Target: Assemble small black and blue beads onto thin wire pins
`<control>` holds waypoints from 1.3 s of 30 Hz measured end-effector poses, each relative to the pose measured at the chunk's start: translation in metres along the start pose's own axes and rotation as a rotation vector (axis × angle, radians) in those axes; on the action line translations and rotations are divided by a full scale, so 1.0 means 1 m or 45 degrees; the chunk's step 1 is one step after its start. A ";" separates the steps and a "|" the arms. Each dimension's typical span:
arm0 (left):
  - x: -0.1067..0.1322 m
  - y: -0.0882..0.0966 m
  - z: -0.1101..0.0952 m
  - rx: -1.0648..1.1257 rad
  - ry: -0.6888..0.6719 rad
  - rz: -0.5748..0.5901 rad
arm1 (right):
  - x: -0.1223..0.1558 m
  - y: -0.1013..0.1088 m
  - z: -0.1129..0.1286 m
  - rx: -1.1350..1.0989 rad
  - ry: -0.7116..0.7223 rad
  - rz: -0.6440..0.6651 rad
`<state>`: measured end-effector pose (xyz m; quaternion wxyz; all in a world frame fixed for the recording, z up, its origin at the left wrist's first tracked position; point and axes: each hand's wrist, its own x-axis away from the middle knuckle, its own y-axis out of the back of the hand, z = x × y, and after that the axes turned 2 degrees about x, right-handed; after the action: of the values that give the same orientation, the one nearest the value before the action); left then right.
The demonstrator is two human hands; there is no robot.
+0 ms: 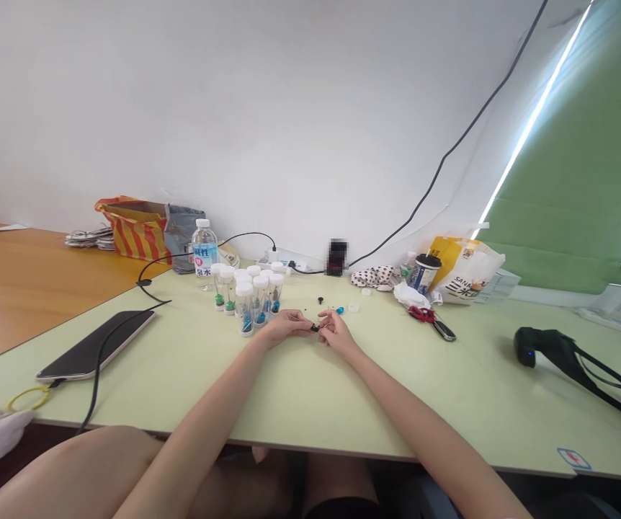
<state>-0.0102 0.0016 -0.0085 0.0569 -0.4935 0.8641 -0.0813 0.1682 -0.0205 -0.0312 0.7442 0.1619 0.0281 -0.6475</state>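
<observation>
— In the head view, where is the small, irregular black piece held?

— Over the flat, pale green tabletop, right of the clear, white-capped tubes. It is pinched by fingers of the left hand; whether it is also gripped by the right hand cannot be told.

— How is it best handled?

— Probably by being steadied at left, with light pressure applied from the right.

— Its look?

— Dark, compact; its material cannot be made out.

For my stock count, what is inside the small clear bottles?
Green pieces and blue pieces show near the bottoms; front bottles partly cover others, hiding some contents.
</observation>
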 end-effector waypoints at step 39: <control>0.003 -0.003 -0.004 0.005 0.001 -0.010 | 0.001 -0.001 0.003 0.007 -0.025 0.002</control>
<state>-0.0098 -0.0019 -0.0044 0.0574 -0.4966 0.8620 -0.0834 0.1671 -0.0227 -0.0289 0.7443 0.1576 0.0188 -0.6487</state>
